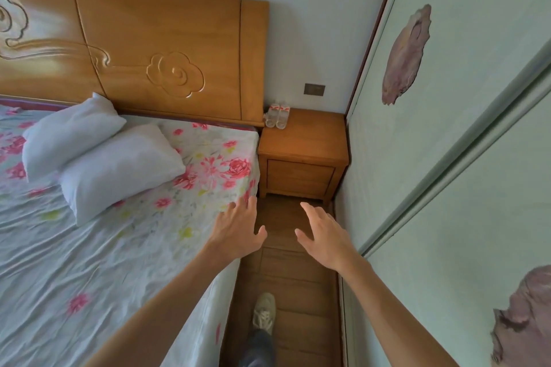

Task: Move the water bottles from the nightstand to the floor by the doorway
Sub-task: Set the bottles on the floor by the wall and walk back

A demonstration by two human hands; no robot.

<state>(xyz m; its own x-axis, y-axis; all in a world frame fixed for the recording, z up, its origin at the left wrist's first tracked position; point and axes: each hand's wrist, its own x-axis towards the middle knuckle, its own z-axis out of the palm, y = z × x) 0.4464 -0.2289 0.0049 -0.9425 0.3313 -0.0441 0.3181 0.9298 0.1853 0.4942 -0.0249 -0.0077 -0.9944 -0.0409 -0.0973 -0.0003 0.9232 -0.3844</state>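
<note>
Two clear water bottles point(277, 116) with red and white labels stand side by side at the back left corner of a wooden nightstand point(307, 140). The nightstand sits between the bed and the wall. My left hand point(238, 226) is stretched forward over the bed's edge, fingers straight and spread, holding nothing. My right hand point(323, 232) reaches forward above the floor, fingers relaxed and empty. Both hands are well short of the nightstand.
A bed point(119, 247) with a floral sheet and two white pillows point(98, 152) fills the left. A sliding wardrobe door point(447, 158) lines the right. A narrow strip of wooden floor point(289, 271) runs between them; my shoe point(264, 311) is on it.
</note>
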